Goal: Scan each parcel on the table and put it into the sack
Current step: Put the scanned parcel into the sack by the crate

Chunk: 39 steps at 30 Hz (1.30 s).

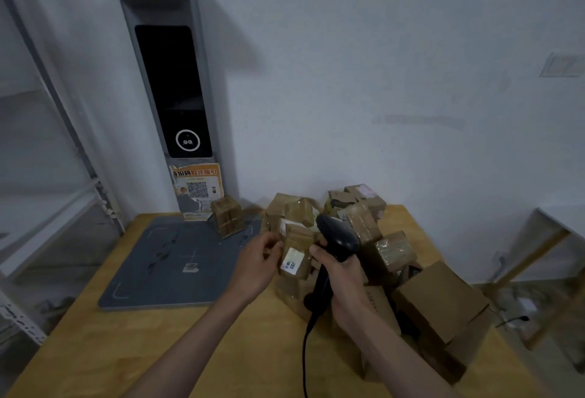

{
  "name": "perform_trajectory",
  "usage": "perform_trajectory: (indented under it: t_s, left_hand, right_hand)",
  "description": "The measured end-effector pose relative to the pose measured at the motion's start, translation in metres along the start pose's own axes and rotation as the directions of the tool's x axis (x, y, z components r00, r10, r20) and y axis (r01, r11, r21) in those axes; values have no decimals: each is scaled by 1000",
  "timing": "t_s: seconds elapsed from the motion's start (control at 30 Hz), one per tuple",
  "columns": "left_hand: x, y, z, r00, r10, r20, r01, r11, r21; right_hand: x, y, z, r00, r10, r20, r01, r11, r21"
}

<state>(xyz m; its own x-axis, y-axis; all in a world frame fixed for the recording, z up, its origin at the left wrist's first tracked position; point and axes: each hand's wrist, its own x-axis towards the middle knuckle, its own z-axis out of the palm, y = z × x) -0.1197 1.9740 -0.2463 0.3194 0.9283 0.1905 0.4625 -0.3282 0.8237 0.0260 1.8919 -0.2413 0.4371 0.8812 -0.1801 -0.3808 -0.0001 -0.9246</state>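
With the left hand [258, 263] gripping the labelled parcel [296, 260] and the right hand [340, 274] gripping the barcode scanner [335, 239], aim the scanner squarely at the label [292, 263] just beside it

We see a dim, bluish room: soft shadow spreads on the wall [380, 81] behind the kiosk [172, 90], edges bend and blur, tape on parcels [392, 248] glints faintly.

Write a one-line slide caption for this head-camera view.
Left hand holds a small labelled parcel while the right hand grips a black scanner beside piled parcels on a wooden table.
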Motion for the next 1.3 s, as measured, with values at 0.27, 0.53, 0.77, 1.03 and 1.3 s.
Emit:
perform_trajectory:
  t_s: [0.27, 0.53, 0.77, 1.03, 1.3]
  left_hand:
    - [4, 25, -12, 999, -47, -8, 46, 997, -63]
    - [22, 21, -23, 995, -84, -61, 79, 993, -86]
    - [26, 14, -25, 999, -42, -34, 33, 973, -228]
    - [31, 8, -21, 998, 59, 37, -55, 993, -103]
    - [36, 8, -19, 983, 118, 140, -147, 964, 220]
  right_hand:
    - [6, -18, 5, 979, -101, 179, 112, 992, -53]
    - [15, -28, 1, 977, -125, 173, 146, 982, -118]
    - [32, -22, -15, 1000, -20, -1, 19, 993, -112]
    - [37, -20, -21, 998, 47, 34, -44, 995, -94]
    - [38, -21, -27, 998, 34, 43, -30, 995, -91]
